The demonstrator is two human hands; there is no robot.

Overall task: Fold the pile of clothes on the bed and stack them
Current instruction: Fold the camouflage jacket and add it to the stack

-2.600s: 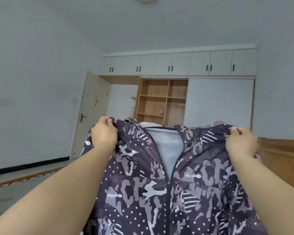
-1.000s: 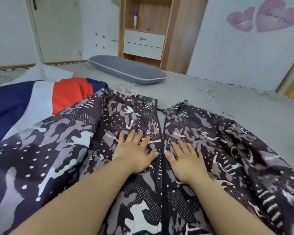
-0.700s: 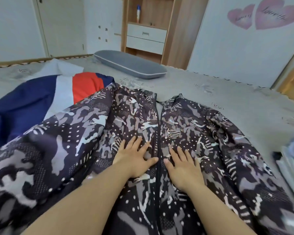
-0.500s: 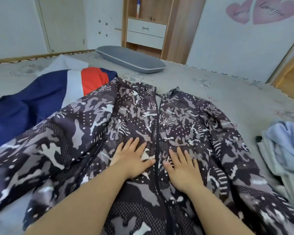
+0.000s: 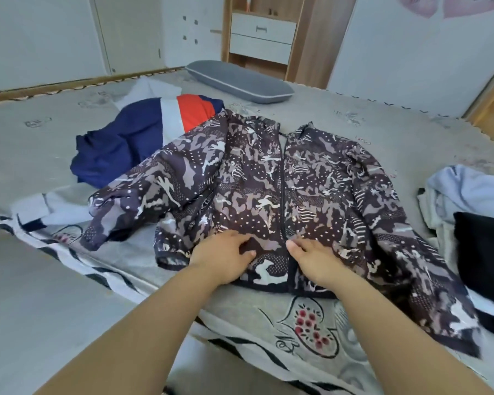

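A dark camouflage-print zip jacket [image 5: 283, 189] lies front up and spread out on the bed [image 5: 40, 143], its hem toward me and both sleeves splayed outward. My left hand [image 5: 221, 256] lies flat on the jacket near the hem, just left of the zip. On the other side of the zip, my right hand [image 5: 311, 256] presses down on the fabric with its fingers bent slightly. A navy, white and red garment [image 5: 143, 135] lies crumpled at the jacket's upper left, partly under its sleeve.
A grey pillow [image 5: 240, 81] lies at the far side of the bed. Light blue clothing [image 5: 468, 192] and a black garment [image 5: 482, 252] sit at the right. A grey-white garment [image 5: 54, 208] lies at the left edge. A wooden drawer unit [image 5: 261, 38] stands beyond.
Both hands slid down the jacket's front from the chest to near the hem, smoothing it. The view pulled back, showing the whole jacket and the bed's near edge.
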